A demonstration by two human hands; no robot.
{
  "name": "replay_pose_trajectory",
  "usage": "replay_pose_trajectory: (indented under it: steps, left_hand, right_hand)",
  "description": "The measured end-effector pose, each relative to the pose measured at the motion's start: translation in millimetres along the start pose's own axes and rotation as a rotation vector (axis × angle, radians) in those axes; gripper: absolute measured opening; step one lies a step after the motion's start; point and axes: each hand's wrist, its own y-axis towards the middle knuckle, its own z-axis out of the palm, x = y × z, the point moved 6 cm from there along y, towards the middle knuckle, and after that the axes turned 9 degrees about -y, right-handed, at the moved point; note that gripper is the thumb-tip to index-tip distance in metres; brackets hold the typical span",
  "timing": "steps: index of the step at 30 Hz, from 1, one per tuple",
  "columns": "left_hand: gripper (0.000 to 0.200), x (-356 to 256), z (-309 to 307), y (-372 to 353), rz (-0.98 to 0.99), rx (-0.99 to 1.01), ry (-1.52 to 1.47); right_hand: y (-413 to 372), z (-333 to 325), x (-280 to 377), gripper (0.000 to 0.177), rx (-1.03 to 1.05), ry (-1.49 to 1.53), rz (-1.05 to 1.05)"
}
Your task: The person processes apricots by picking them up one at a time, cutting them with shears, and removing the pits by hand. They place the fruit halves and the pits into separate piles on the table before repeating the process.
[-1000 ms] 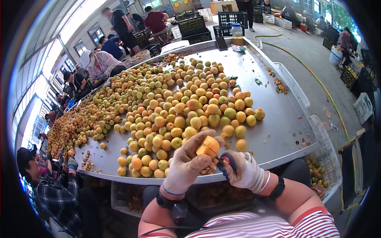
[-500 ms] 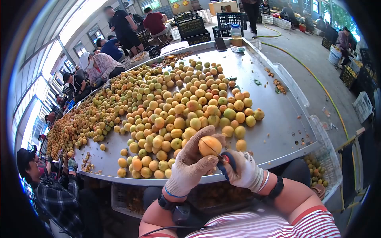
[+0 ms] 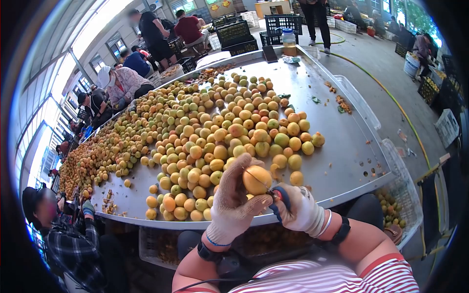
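2 gloved hands are working above the near edge of a metal table point(image 3: 337, 171). The left hand point(image 3: 237, 200) is curling around 1 orange-yellow fruit point(image 3: 257, 180), its fingers closing against the skin. The right hand point(image 3: 300, 210), at the fruit's 4 o'clock, is gripping a small tool with a blue and red handle point(image 3: 279, 200), its tip end meeting the fruit. A thin dark line is crossing the fruit's face. Loose fruits point(image 3: 195, 151) are spreading from 9 to 12 o'clock of the hands. A jar point(image 3: 288, 41) is standing at 12 o'clock, beside a dark flat object point(image 3: 269, 54). A person in plaid point(image 3: 73, 251) is sitting at 8 o'clock.
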Motion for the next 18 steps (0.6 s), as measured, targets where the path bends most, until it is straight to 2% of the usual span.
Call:
replay_pose_trajectory:
  steps: [3, 5, 8, 12, 16, 18]
  left_hand:
    - [0.076, 1.7, -3.5, -1.2, 0.042, 0.048, 0.118]
    - [0.064, 9.9, -4.8, -3.3, -0.053, -0.004, 0.028]
    - [0.062, 23.1, -4.6, -4.5, -0.162, -0.089, -0.126]
    - [0.062, 29.9, -11.0, -11.2, -0.266, -0.196, -0.1]
    - [0.062, 27.1, -17.7, -2.6, -0.26, -0.272, -0.18]
    - [0.064, 14.4, -23.4, 6.3, -0.126, -0.295, -0.326]
  right_hand:
    - [0.4, -2.8, 5.3, 0.019, -0.051, -0.072, -0.046]
    - [1.8, -2.6, 4.4, 0.02, -0.038, -0.089, -0.054]
    - [1.6, 1.0, 4.4, 0.022, -0.063, -0.143, -0.079]
    - [1.7, 0.4, 5.9, 0.024, -0.088, -0.186, -0.106]
    - [-1.4, 7.6, -3.5, 0.02, -0.059, -0.162, -0.071]
    - [-2.1, 12.5, -11.3, 0.016, 0.037, -0.186, -0.012]
